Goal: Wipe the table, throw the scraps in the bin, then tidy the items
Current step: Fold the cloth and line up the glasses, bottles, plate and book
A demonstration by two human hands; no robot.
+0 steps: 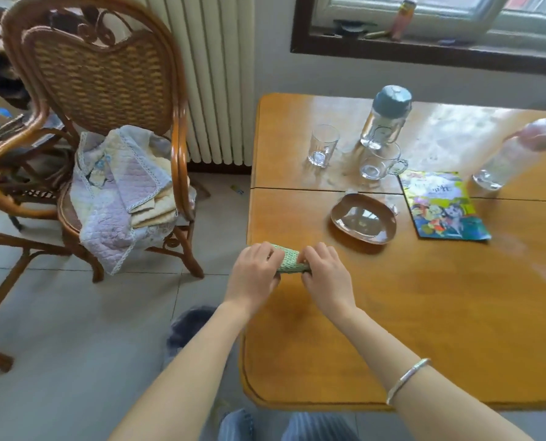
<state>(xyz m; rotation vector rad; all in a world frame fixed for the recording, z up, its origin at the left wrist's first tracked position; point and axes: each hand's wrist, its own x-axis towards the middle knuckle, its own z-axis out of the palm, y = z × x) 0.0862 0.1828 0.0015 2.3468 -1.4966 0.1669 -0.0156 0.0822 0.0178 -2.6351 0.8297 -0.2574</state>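
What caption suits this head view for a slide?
Left hand and right hand grip a green woven cloth at the orange wooden table near a brown oval plate.

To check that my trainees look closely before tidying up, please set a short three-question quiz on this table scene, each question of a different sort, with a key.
1. True or false: the left hand and the right hand both grip the green cloth.
2. Multiple choice: what lies just right of the brown plate? A) picture book B) phone C) bin
3. Count: how many bottles are on the table?

Key: 1 true; 2 A; 3 two.
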